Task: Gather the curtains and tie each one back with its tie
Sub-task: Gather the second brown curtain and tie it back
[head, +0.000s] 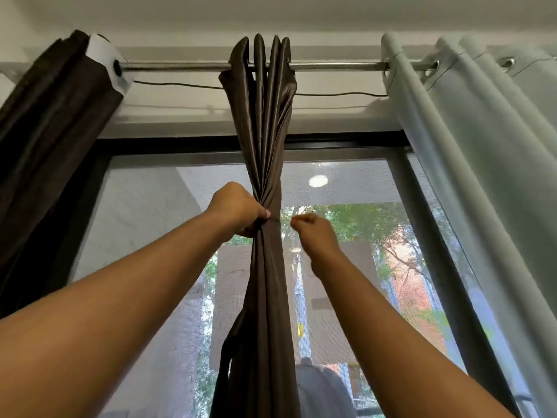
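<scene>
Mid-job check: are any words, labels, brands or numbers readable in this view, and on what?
None readable.
The brown curtain gripped by the left hand, the thin tie pinched by the right hand and the rod show no print.
Yellow patch beyond the window: too blurred to tell whether it is a sign.

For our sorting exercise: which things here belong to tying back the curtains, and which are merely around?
Job: brown curtain, thin tie, left hand, right hand, dark curtain, pale curtain.
Around: rod, wire, window frame.
</scene>
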